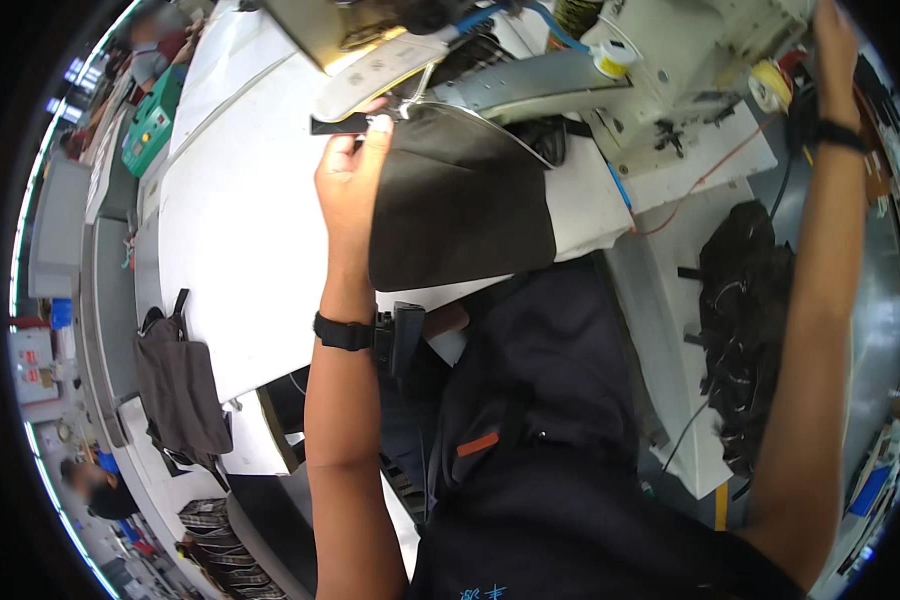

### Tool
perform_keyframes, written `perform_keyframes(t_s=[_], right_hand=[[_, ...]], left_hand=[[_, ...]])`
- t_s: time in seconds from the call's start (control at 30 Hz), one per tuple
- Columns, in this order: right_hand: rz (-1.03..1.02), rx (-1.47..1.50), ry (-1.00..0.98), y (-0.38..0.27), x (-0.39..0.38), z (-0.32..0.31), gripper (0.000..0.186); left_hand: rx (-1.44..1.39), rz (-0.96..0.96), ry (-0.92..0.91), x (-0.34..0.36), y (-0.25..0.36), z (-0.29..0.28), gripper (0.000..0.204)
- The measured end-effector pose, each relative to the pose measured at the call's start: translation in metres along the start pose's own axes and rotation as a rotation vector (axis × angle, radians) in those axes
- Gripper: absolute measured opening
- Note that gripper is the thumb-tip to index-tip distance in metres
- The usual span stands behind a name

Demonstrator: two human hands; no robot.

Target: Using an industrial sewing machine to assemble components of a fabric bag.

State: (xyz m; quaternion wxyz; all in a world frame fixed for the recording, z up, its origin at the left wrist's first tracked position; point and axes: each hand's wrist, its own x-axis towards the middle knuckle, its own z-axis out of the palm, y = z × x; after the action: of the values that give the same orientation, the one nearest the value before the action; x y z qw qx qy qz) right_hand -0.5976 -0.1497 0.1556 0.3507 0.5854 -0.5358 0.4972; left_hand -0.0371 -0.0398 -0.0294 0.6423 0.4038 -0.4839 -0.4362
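Note:
My left hand [353, 175] is closed at the left edge of a dark grey bag [460, 200], its thumb and fingers pinching a short black strap [336, 125]. The bag's flat panel hangs over the front of the white table, and pale piping runs along its upper edge. Just above it are the sewing head and long grey arm [530, 85] of an industrial sewing machine. My right arm stretches far to the upper right, where my right hand [835, 55] is beside the end of the machine. Its fingers do not show clearly.
A white worktable [245, 230] spreads to the left. A dark backpack [178, 385] hangs at its left edge. Several black pieces [745, 330] are heaped on the right. A thread spool [768, 88] stands by the machine, and a green box [154, 122] is farther off. Other people are in the background.

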Motion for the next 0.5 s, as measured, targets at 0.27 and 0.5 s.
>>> perform_keyframes(t_s=[0.27,0.5], right_hand=[[0.792,0.705,-0.036,0.000,-0.055,-0.005,0.066],[0.173,0.148,-0.399,0.068,0.055,-0.002,0.075]], left_hand=[[0.014,-0.019,0.013,-0.004,0.003,0.002,0.023],[0.350,0.173,0.073,-0.023,0.015,-0.028,0.023]])
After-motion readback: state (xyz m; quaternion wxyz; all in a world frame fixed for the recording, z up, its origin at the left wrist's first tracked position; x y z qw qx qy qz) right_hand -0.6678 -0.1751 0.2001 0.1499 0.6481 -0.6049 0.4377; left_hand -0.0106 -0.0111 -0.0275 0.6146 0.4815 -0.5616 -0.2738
